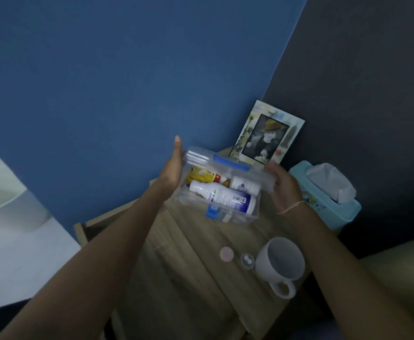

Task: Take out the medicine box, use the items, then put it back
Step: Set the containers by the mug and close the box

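A clear plastic medicine box (245, 218) with blue latches stands on the wooden bedside table (188, 278). Inside lie a large white bottle (222, 196), a smaller white bottle (246, 185) and a yellow packet (202, 176). Its clear lid (225, 163), with a blue handle, is raised over the box. My left hand (173, 165) presses flat against the lid's left end. My right hand (283, 186) grips the lid's right end. A pink cap (226, 253) and a small clear cup (247, 260) with two white pills rest on the table in front.
A grey mug (280, 265) stands near the table's right edge. A picture frame (266, 134) leans in the corner behind the box. A light-blue tissue box (328, 192) sits to the right. An open drawer (83, 229) sticks out at the left.
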Demonstrator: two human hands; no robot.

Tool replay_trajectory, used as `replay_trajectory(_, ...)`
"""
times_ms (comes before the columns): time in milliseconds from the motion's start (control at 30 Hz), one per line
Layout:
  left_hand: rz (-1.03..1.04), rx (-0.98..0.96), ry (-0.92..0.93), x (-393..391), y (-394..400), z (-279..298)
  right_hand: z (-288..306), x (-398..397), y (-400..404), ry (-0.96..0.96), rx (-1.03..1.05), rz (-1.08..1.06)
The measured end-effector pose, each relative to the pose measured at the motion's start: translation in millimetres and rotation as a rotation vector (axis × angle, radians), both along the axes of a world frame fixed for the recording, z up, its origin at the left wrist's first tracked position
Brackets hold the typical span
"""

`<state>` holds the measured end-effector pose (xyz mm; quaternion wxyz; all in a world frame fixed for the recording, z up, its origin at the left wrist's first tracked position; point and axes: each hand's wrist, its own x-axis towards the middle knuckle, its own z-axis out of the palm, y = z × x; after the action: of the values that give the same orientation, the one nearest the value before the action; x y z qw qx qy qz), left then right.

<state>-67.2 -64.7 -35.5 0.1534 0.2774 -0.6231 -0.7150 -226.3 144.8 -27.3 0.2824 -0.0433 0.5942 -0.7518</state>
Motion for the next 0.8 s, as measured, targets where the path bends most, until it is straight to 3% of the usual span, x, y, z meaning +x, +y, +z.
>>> replay_trajectory(233,0.013,-0.308,-0.071,20,13,-18,-10,21,10,0.466,0.515,0.257)
replay_trajectory(400,-0.017,-0.354,-0.070,29,16,-26,-11,27,11,0.641,0.709,0.407)
replay_trajectory(633,-0.001,-0.381,-0.090,36,22,-34,-18,33,12,0.794,0.863,0.467)
replay_trajectory(800,0.071,-0.402,-0.099,35,32,-38,-21,36,13,0.809,0.853,0.461)
